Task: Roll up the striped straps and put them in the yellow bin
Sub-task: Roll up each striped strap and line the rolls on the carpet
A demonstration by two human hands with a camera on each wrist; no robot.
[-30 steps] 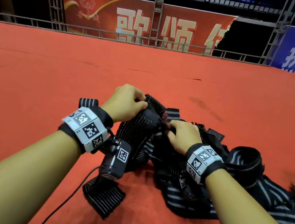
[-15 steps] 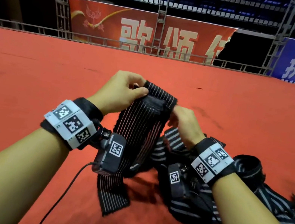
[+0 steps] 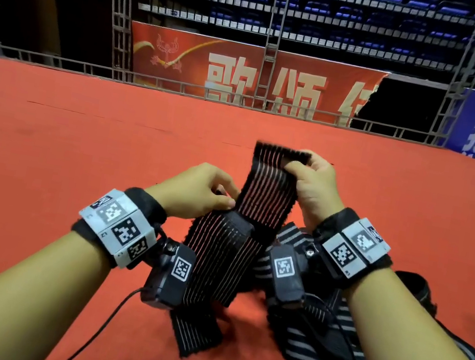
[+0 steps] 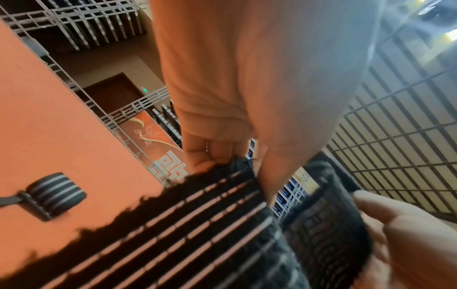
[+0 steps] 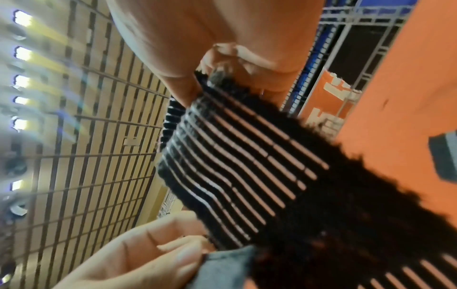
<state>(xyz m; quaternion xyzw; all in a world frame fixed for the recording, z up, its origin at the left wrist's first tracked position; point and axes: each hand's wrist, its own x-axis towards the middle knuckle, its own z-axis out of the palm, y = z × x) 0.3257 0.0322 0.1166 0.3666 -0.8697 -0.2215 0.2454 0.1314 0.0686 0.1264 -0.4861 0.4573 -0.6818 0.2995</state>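
Note:
A black strap with thin pale stripes (image 3: 266, 191) is held up off the red floor. My right hand (image 3: 296, 164) pinches its top end, thumb on the near face. My left hand (image 3: 226, 201) pinches the strap's left edge lower down, where it folds. The rest hangs to the floor (image 3: 196, 331). In the left wrist view my fingers (image 4: 210, 154) grip the strap (image 4: 197, 224). In the right wrist view the strap (image 5: 247, 156) runs from my right fingers (image 5: 188, 91). A pile of other striped straps (image 3: 311, 345) lies under my right wrist. The yellow bin is not in view.
Red carpet (image 3: 76, 151) spreads all around, ending at a metal railing (image 3: 182, 87) with banners behind. One rolled-up striped strap (image 4: 54, 193) lies on the carpet to the left. Camera cables (image 3: 106, 325) trail below both wrists.
The strap rose from the pile. My right hand moved up to its top end and stretched it upward, while my left hand ended up lower on the strap's left edge.

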